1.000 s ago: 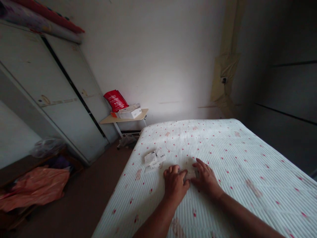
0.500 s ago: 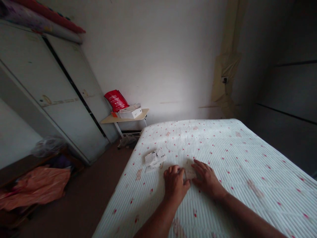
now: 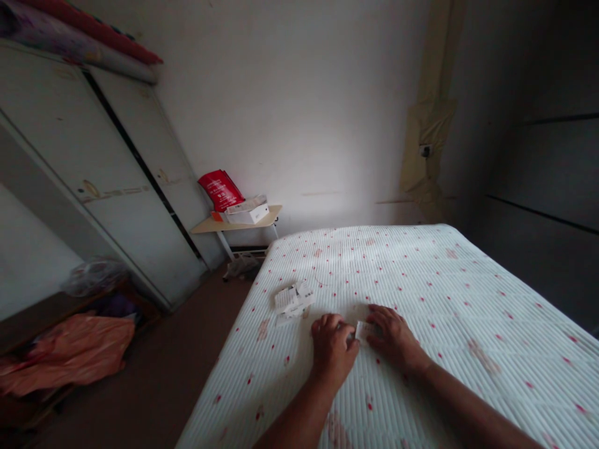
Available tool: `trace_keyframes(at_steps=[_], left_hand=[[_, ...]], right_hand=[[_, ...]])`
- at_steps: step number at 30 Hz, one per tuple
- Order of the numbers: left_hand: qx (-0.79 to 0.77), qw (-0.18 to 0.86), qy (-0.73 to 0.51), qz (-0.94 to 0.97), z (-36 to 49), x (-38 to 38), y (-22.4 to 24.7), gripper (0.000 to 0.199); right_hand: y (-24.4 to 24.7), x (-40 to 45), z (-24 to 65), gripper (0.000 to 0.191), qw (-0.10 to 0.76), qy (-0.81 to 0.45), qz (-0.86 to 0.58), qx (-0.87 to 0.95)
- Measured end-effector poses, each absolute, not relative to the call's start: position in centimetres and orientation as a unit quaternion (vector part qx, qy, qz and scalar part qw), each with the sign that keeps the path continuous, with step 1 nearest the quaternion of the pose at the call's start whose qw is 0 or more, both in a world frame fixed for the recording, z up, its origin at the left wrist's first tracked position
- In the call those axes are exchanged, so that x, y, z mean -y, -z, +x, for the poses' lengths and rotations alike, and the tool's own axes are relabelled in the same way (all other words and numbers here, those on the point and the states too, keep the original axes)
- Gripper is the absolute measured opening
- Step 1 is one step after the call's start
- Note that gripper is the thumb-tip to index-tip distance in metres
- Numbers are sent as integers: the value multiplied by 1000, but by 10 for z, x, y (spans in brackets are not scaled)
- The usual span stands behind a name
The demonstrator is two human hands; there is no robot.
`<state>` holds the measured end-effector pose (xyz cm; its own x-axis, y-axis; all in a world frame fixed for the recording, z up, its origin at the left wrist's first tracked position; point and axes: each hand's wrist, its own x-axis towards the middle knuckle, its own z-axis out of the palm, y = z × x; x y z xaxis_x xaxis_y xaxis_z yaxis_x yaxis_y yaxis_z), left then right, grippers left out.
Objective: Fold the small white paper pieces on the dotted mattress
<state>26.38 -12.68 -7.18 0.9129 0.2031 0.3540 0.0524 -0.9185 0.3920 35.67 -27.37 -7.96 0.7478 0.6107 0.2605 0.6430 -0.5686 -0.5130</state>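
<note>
A small white piece of printed paper point(image 3: 363, 330) is between my two hands, low over the bed. My right hand point(image 3: 395, 337) is closed on its right part, fingers over the top and thumb below. My left hand point(image 3: 331, 343) is curled, its index finger and thumb brought together at the paper's left edge. What lies between those left fingertips is too small and shaded to make out. Beyond my left hand, several white printed paper pieces point(image 3: 294, 299) lie in a loose, overlapping pile on the bed.
The bed point(image 3: 421, 280) has a white ribbed cover with small red marks. By the wall, a small table point(image 3: 206, 226) carries a red bag point(image 3: 219, 189) and a white box point(image 3: 248, 215). A wardrobe point(image 3: 126, 187) stands left, with orange cloth point(image 3: 79, 352) on a low bench nearer me.
The printed paper has shifted slightly right with my right hand, and its left edge now shows beside my left fingertips. My left hand has hardly moved. The paper pile lies as before.
</note>
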Motion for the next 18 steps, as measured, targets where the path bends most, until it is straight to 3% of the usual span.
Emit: trace_keyframes(at_steps=[5,9,14,18], left_hand=[[-42,188,-204,960,264,129,71,14],[-29,191,-208,959,265,129,71,15],[-27,203,-214,955,267,130,72,19],[-45,234,-220,946,269,128,73,18]], right_hand=[[83,277,359,46,316,43,-859,401],[78,275,359,46,306,22,-860,408],[68,273,357,25,294,-8,-872,392],[71,274,360,10,383,-20,-844,375]])
